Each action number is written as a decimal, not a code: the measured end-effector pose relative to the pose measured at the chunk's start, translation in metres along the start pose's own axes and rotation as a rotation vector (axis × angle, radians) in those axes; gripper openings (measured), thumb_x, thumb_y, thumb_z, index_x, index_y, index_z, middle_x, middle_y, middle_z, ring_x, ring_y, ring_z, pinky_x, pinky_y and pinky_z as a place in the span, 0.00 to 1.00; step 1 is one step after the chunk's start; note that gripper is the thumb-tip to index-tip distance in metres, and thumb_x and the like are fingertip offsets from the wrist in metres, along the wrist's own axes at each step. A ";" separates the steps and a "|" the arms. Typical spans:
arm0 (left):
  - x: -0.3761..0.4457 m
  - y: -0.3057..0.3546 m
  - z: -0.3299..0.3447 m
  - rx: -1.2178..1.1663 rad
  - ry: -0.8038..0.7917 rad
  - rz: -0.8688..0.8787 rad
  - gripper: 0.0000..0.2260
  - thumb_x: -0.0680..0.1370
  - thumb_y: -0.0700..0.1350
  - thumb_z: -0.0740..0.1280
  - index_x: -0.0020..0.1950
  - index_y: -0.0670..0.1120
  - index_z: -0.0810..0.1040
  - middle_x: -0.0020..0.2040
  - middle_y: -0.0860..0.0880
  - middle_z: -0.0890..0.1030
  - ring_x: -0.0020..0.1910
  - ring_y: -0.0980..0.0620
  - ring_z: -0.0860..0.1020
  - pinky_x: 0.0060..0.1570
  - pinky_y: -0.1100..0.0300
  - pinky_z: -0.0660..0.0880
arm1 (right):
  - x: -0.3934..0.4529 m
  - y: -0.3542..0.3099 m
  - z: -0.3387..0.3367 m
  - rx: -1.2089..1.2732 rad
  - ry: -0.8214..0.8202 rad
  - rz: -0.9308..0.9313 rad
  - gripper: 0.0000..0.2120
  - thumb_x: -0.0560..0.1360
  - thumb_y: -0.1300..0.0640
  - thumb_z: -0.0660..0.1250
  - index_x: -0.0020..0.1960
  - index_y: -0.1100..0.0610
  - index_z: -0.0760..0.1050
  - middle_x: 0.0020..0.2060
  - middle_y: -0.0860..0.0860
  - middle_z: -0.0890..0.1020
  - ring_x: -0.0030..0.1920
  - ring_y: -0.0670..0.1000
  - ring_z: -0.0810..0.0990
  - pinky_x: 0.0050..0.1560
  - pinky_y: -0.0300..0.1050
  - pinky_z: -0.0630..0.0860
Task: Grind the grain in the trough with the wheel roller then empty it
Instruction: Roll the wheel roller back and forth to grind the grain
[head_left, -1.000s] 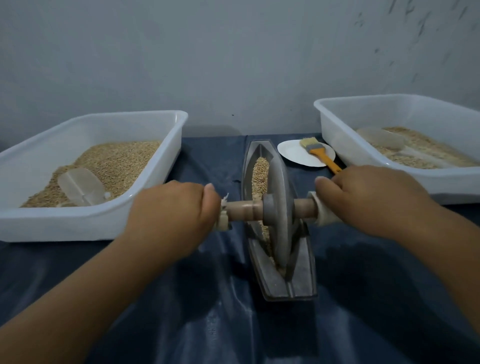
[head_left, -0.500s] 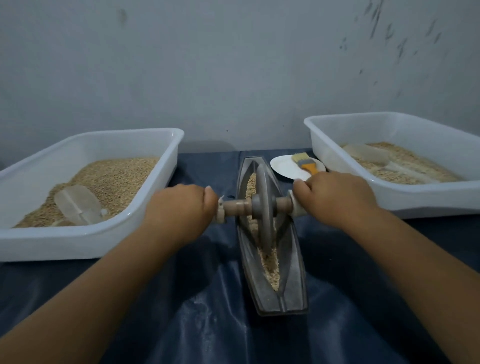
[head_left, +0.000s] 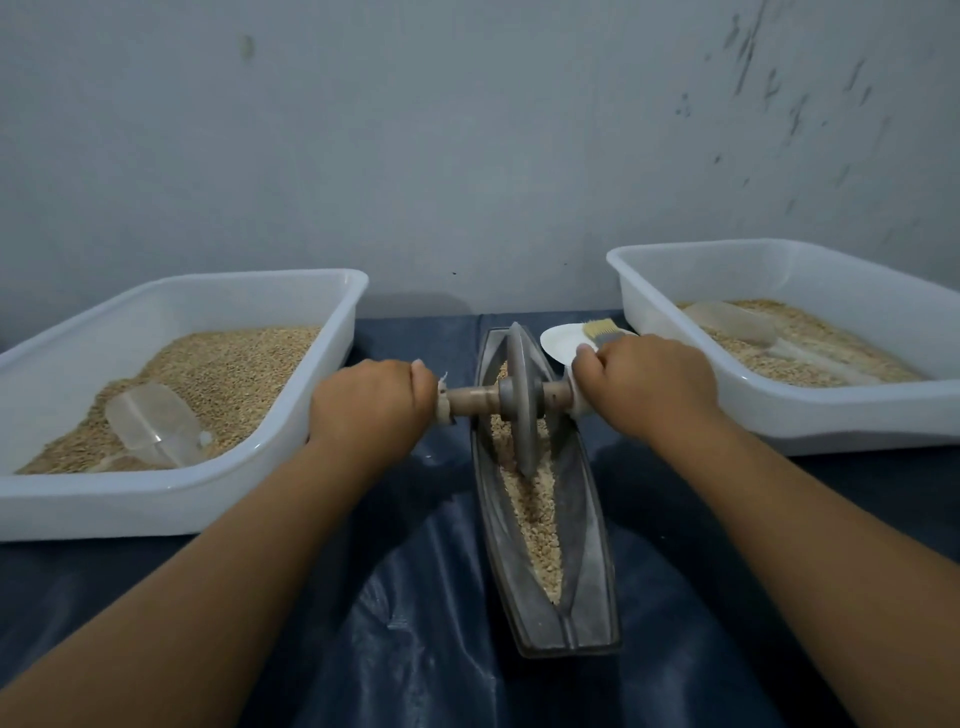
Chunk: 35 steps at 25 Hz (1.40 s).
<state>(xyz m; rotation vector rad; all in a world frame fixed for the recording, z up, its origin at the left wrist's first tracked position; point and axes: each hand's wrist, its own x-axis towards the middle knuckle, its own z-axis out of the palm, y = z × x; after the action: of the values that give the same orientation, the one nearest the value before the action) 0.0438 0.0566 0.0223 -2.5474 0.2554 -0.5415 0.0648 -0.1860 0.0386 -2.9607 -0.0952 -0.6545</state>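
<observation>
both hands, left hand (head_left: 371, 402) at nine o'clock and right hand (head_left: 647, 384) at three, wrap the wooden axle ends of the grey metal wheel roller (head_left: 521, 402), seemingly balancing its edge upright on the tan grain (head_left: 535, 512) in the narrow boat-shaped metal trough (head_left: 592, 561) at twelve o'clock on the counter.

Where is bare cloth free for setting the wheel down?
Free: dark cloth between the left tub and trough, under the forearms. Crowded: far right, where plate and brush sit against the right tub.
</observation>
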 end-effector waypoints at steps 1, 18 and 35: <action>0.001 -0.002 -0.001 -0.004 -0.016 0.023 0.18 0.79 0.45 0.61 0.66 0.43 0.63 0.52 0.47 0.77 0.45 0.46 0.77 0.34 0.55 0.68 | 0.002 0.000 0.000 -0.003 -0.008 -0.005 0.24 0.81 0.44 0.48 0.40 0.56 0.76 0.37 0.54 0.77 0.37 0.55 0.73 0.34 0.45 0.63; 0.015 -0.007 -0.003 0.018 -0.015 0.071 0.21 0.79 0.44 0.61 0.70 0.41 0.61 0.54 0.45 0.76 0.47 0.45 0.78 0.39 0.53 0.74 | 0.005 0.005 0.010 0.009 -0.014 0.009 0.25 0.81 0.47 0.47 0.37 0.54 0.76 0.35 0.54 0.75 0.35 0.55 0.72 0.36 0.45 0.65; 0.018 -0.011 -0.013 -0.085 -0.095 0.082 0.13 0.77 0.45 0.64 0.61 0.44 0.68 0.51 0.46 0.76 0.47 0.46 0.77 0.45 0.51 0.78 | 0.007 0.006 0.006 0.014 -0.080 0.030 0.25 0.81 0.46 0.48 0.40 0.56 0.77 0.38 0.54 0.77 0.36 0.55 0.72 0.36 0.46 0.65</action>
<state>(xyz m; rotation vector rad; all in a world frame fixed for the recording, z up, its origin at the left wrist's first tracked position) 0.0557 0.0552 0.0444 -2.6233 0.3533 -0.3845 0.0748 -0.1913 0.0354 -2.9684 -0.0612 -0.5298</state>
